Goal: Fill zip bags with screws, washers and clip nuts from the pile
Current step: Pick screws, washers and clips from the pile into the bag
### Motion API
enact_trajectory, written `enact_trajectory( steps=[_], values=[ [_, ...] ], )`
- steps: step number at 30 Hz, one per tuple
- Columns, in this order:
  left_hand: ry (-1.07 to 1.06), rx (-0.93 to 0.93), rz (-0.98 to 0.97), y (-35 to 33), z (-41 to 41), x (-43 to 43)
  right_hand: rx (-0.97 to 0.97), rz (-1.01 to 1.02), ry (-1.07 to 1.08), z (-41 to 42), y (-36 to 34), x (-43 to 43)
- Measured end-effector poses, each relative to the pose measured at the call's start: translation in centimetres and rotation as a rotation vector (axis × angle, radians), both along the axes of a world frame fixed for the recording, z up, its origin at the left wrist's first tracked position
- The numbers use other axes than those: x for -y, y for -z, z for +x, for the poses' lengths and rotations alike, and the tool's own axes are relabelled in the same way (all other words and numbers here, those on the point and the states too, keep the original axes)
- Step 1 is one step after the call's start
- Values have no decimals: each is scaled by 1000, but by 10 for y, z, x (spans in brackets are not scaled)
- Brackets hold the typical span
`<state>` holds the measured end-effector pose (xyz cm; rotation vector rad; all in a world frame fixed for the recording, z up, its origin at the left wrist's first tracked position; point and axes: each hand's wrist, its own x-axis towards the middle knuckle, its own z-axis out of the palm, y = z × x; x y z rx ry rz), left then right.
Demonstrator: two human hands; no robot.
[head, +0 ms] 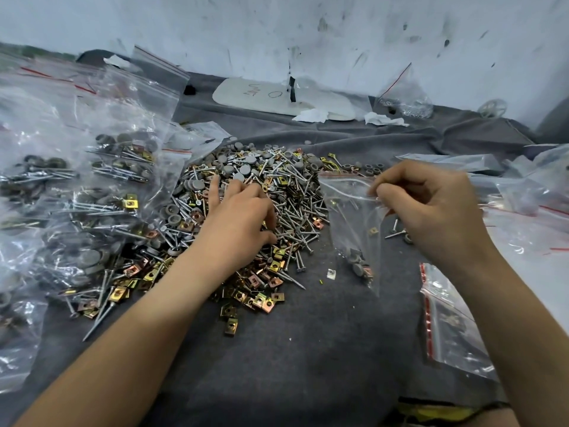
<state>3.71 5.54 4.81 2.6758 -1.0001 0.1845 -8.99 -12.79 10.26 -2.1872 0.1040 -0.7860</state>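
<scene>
Hanging by its rim, zip bag (354, 229) is pinched in right hand (431, 208), just right of pile (295, 192); few washers, clip nuts inside at bottom. Left hand (243, 214) on pile, fingers curled into screws; grasp cannot tell. Filled bags (92, 180) left on cloth-covered tabletop (308, 349).

A pile (295, 192) of silver screws (300, 215), grey washers (246, 169) and brass clip nuts (261, 300) lies on the worktop (308, 349). Right beside it, a clear zip bag (348, 208) hangs upright, with few pieces inside.
</scene>
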Motion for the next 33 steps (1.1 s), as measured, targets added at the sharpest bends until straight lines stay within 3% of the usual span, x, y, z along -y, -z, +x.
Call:
enact_trajectory(
  steps=[6, 11, 13, 16, 23, 26, 30, 33],
  values=[
    [111, -22, -68, -1, -3, -1, -48, -6, -90, -1, -1, -7],
    [313, 87, -717, -12, -12, 5, -145, -33, -173, -1, 1, -15],
    [437, 76, -798, -15, -16, 6, -138, -60, -191, -1, 2, -19],
    [558, 83, -744, -14, -20, 9, -104, -115, -189, -1, 2, -24],
    [572, 67, -762, -14, -22, 9, -64, -126, -122, -1, 1, -22],
    [354, 103, -803, -13, -14, 7, -21, -127, -62, -1, 1, -18],
    [-134, -13, -363, -4, 15, -5, 5, -96, -5, 1, 2, -13],
    [-155, -80, -235, 2, 21, -8, 6, -92, 13, 0, 3, -10]
  ],
)
